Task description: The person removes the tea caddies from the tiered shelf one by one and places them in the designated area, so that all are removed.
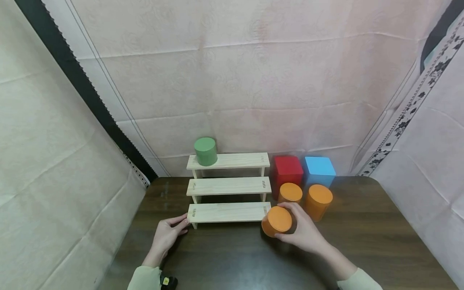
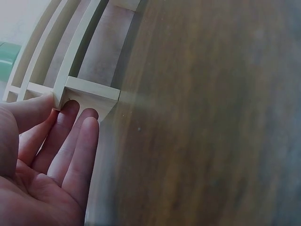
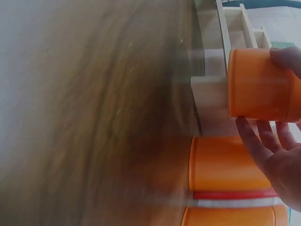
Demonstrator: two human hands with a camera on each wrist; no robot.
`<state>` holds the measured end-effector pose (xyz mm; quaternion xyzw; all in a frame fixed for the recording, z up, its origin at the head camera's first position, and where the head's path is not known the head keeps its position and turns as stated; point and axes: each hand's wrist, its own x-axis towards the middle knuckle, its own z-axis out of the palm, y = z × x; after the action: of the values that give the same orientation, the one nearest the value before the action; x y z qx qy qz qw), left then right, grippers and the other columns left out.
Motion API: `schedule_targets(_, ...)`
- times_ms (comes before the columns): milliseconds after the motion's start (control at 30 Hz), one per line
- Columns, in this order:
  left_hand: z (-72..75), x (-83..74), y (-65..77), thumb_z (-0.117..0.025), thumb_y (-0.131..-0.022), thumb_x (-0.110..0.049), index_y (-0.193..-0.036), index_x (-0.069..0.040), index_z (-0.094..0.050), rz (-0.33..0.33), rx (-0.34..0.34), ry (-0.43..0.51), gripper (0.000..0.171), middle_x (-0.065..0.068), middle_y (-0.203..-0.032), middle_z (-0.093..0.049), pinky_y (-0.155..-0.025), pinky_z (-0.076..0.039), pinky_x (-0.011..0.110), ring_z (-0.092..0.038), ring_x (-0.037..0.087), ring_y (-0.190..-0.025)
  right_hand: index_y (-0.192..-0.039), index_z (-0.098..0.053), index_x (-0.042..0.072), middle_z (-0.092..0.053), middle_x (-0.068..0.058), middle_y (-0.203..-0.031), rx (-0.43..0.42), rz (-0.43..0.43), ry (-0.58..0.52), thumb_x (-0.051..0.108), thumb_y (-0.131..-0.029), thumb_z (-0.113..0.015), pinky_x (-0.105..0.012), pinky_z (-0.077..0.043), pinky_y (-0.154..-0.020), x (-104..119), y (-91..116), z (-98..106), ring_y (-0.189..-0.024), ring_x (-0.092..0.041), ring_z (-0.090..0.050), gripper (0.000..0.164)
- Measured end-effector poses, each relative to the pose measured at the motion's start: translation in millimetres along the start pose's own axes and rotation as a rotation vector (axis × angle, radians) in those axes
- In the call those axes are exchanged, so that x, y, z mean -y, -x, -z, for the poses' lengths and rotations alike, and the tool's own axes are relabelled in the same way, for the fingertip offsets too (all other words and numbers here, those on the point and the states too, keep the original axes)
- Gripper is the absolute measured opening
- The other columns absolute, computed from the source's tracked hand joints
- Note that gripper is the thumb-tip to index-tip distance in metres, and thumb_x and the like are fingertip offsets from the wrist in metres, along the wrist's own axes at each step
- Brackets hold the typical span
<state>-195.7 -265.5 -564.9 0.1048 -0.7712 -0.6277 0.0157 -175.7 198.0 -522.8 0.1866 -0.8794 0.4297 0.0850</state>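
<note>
A pale wooden three-step rack [image 1: 229, 212] stands on the dark table. My left hand [image 1: 168, 235] pinches the left end of its lowest step; in the left wrist view the thumb [image 2: 35, 112] is on the step's edge and the fingertips lie against the end. At the rack's right end, my right hand [image 1: 302, 229] grips an orange canister [image 1: 277, 221] between thumb and fingers. The right wrist view shows this held canister [image 3: 258, 84] raised off the table, beside the lowest step. On the top step, at the left, sits a green canister [image 1: 206, 152].
Right of the rack, two more orange canisters [image 1: 291, 192] [image 1: 318, 202] stand on the table [image 1: 217, 257]. Behind them are a red box [image 1: 288, 170] and a blue box [image 1: 320, 171]. Pale cloth [image 1: 253, 80] hangs at the back and both sides.
</note>
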Motion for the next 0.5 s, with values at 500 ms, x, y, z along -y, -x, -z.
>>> schedule_targets(500, 1.6, 1.3, -2.8, -0.078, -0.099, -0.009, -0.13, 0.0, -0.076, 0.02, 0.002, -0.017, 0.032, 0.02, -0.137, -0.069, -0.081, -0.067, 0.031, -0.075, 0.024, -0.108, -0.143, -0.057, 0.019, -0.062, 0.004, -0.136, -0.012, -0.063, 0.079, 0.029, -0.068, -0.106, -0.05, -0.058, -0.102, -25.9, 23.9, 20.1, -0.122, -0.017, -0.059, 0.09)
